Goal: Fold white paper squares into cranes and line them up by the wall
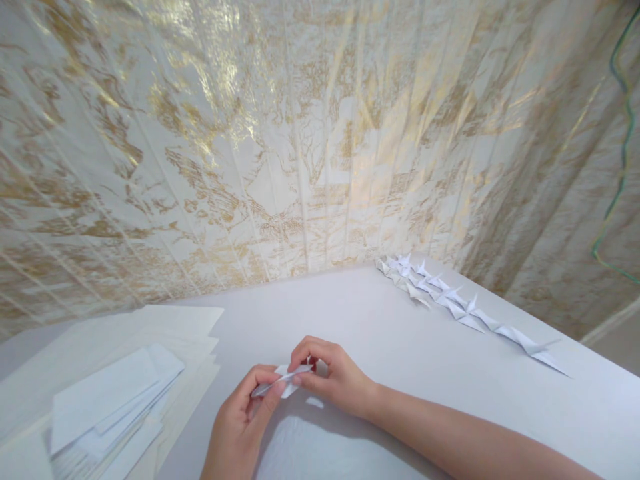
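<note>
A small piece of folded white paper [287,385] is held between both hands, just above the front middle of the white table [300,307]. My left hand [243,413] pinches its left end with thumb and fingers. From the right, my right hand [330,373] grips the other end, thumb and index finger closed on it. Fingers cover part of the folds, so the paper's full shape is hidden. Farther right, several folded white paper cranes [450,297] stand in rows along the table's edge.
On the left lie large cream paper sheets [195,323] with a stack of smaller white papers [110,393] on top. Behind the table hangs a white and gold patterned curtain [280,147]. A green cord [625,133] dangles at the far right.
</note>
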Demonstrator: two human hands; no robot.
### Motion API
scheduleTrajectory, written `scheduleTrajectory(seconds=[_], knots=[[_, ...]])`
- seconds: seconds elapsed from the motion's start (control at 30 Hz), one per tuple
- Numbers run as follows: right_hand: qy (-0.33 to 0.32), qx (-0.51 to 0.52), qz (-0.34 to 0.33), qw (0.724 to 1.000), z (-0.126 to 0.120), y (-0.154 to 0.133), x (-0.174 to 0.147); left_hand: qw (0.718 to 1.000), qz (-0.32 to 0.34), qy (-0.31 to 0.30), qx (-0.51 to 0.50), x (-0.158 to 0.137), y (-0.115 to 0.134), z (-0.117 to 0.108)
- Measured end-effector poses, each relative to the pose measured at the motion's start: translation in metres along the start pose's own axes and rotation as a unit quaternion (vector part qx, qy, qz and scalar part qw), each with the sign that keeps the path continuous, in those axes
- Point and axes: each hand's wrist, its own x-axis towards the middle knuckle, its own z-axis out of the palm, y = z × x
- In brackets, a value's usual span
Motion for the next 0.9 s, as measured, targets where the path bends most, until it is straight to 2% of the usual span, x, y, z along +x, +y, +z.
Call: scheduleTrajectory(seconds=[0.1,0.2,0.6,0.77,0.9], knots=[[0.022,-0.037,-0.060,0.997,-0.0003,-0.0039,0.0006,1.000,0.016,0.006,-0.001,-0.0001,-0.0018,0.0012],[0.040,-0.059,-0.078,0.994,0.0003,-0.0052,0.0004,1.000,0.025,0.004,-0.003,-0.0001,-0.0012,0.0014],[0.065,-0.053,-0.064,0.994,0.0018,-0.0006,-0.0001,0.998,0.024,0.046,-0.023,0.0013,-0.0064,-0.0021],[0.050,-0.072,-0.020,0.996,0.0007,0.0010,0.0010,0.999,0.018,0.042,-0.022,0.0003,-0.0033,-0.0024],[0.058,-0.070,-0.007,0.996,0.0002,0.0018,0.0020,0.998,0.038,0.047,-0.004,0.0009,-0.0032,-0.0021]])
